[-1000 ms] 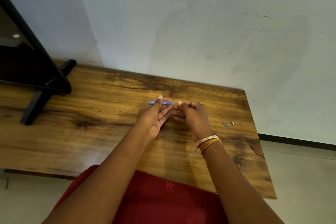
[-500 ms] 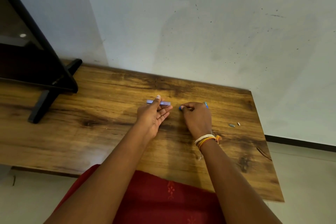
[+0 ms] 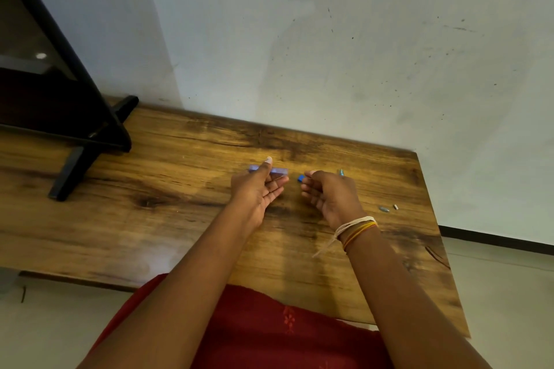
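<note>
My left hand (image 3: 259, 189) holds a pale blue pen barrel (image 3: 278, 171) between thumb and fingers, just above the wooden table (image 3: 168, 204). My right hand (image 3: 329, 195) is curled and pinches a thin pen part; a small blue piece (image 3: 300, 178) shows at its fingertips and a thin tip (image 3: 341, 172) pokes out behind the knuckles. A narrow gap separates the two hands. Coloured threads circle my right wrist.
Two tiny pen parts, a grey one (image 3: 384, 209) and a white one (image 3: 396, 207), lie on the table right of my right hand. A black screen on a stand (image 3: 72, 141) occupies the table's far left. A white wall runs behind; the table's right edge drops to the floor.
The hands were touching a second ago and have drawn apart. My right hand pulled the blue-ended part to the right, away from the barrel in my left hand.
</note>
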Demonstrator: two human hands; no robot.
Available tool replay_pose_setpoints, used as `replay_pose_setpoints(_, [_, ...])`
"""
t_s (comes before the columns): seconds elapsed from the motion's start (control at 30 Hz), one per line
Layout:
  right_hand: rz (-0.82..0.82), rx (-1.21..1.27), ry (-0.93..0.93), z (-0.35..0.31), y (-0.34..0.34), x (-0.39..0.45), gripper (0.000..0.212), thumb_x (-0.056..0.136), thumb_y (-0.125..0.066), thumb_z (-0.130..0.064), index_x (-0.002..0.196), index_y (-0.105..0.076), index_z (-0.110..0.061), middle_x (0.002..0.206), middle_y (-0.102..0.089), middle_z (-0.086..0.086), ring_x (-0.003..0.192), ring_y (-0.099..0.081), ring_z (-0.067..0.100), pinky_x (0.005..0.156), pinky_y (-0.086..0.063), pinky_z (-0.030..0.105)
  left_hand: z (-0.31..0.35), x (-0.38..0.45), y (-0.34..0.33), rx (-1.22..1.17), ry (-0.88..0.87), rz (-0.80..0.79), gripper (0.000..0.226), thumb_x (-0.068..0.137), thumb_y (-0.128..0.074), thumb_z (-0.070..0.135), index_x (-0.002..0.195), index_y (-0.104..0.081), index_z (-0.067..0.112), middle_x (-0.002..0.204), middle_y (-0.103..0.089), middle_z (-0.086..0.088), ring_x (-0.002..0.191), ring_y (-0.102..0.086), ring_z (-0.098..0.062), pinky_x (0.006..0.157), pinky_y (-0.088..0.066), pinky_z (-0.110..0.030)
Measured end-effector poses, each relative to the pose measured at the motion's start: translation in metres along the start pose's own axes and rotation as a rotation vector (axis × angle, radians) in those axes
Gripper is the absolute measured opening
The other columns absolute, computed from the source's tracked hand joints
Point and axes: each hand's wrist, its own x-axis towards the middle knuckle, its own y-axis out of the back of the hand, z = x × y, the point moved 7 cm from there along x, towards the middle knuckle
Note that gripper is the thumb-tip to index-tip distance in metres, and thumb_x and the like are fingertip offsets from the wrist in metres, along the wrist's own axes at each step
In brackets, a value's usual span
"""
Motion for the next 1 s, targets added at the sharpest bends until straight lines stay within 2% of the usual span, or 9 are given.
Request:
replay_pose_setpoints(0.13, [-0.166,0.121,-0.114,0.007,-0.009,-0.008,0.015,0.094,-0.054,-0.004,0.088,-0.065,0.004,0.076,-0.070,0.015,0.060,-0.071,0.018,0.055,-0.060,0.024,-0.002,-0.003,-0.006,0.079,-0.040,0.001,0.010,0.089,-0.064,0.022,0.084,-0.061,0.013,0.070,-0.070,-0.002,0.069,-0.068,-0.015,0.065,-0.054,-0.029])
replay_pose_setpoints(0.27, [-0.231,0.181,-0.153,0.007,-0.010,-0.007,0.017,0.095,-0.053,-0.004,0.089,-0.065,0.006,0.075,-0.073,0.017,0.068,-0.072,0.024,0.066,-0.061,0.028,0.002,-0.003,-0.009,0.126,-0.103,-0.001,0.009,0.087,-0.066,0.019,0.086,-0.061,0.012,0.084,-0.069,-0.009,0.074,-0.066,-0.016,0.067,-0.054,-0.027])
replay_pose_setpoints(0.4, [-0.271,0.193,-0.193,0.008,-0.012,-0.009,0.019,0.096,-0.052,-0.005,0.089,-0.065,0.006,0.072,-0.074,0.018,0.064,-0.073,0.022,0.069,-0.059,0.028,0.014,-0.009,-0.012,0.301,-0.266,0.037,0.012,0.086,-0.068,0.018,0.091,-0.066,0.007,0.095,-0.072,-0.018,0.083,-0.070,-0.024,0.071,-0.057,-0.031])
replay_pose_setpoints(0.5, [-0.278,0.200,-0.215,0.008,-0.011,-0.010,0.018,0.096,-0.053,-0.006,0.089,-0.065,0.006,0.072,-0.074,0.018,0.064,-0.074,0.023,0.071,-0.059,0.029,0.024,-0.017,-0.016,0.409,-0.410,0.089,0.019,0.084,-0.069,0.017,0.092,-0.067,0.000,0.092,-0.072,-0.020,0.087,-0.070,-0.033,0.077,-0.058,-0.043])
replay_pose_setpoints(0.57, [-0.274,0.207,-0.217,0.008,-0.009,-0.011,0.018,0.096,-0.054,-0.005,0.089,-0.066,0.006,0.072,-0.074,0.018,0.064,-0.074,0.023,0.071,-0.059,0.030,0.027,-0.019,-0.018,0.418,-0.437,0.088,0.018,0.084,-0.069,0.017,0.092,-0.067,0.001,0.091,-0.072,-0.019,0.085,-0.070,-0.033,0.077,-0.059,-0.044])
replay_pose_setpoints(0.73, [-0.270,0.217,-0.214,0.006,-0.006,-0.011,0.018,0.095,-0.054,-0.005,0.089,-0.066,0.007,0.072,-0.074,0.019,0.063,-0.074,0.022,0.070,-0.059,0.029,0.022,-0.018,-0.020,0.384,-0.420,0.062,0.012,0.085,-0.068,0.015,0.091,-0.066,0.004,0.085,-0.071,-0.013,0.067,-0.068,-0.016,0.060,-0.057,-0.024])
replay_pose_setpoints(0.87, [-0.266,0.214,-0.205,0.005,-0.002,-0.009,0.016,0.095,-0.055,-0.004,0.091,-0.065,0.008,0.074,-0.074,0.020,0.065,-0.074,0.023,0.070,-0.060,0.029,0.012,-0.012,-0.018,0.297,-0.310,0.046,0.013,0.086,-0.068,0.016,0.093,-0.066,0.005,0.082,-0.070,-0.009,0.067,-0.067,-0.014,0.063,-0.057,-0.024])
replay_pose_setpoints(1.0, [-0.270,0.207,-0.187,0.003,-0.003,-0.009,0.014,0.094,-0.056,-0.001,0.095,-0.064,0.010,0.076,-0.074,0.021,0.065,-0.074,0.024,0.068,-0.060,0.029,0.002,-0.006,-0.015,0.162,-0.171,0.035,0.008,0.087,-0.067,0.014,0.086,-0.062,0.008,0.080,-0.068,-0.009,0.070,-0.066,-0.015,0.066,-0.056,-0.026])
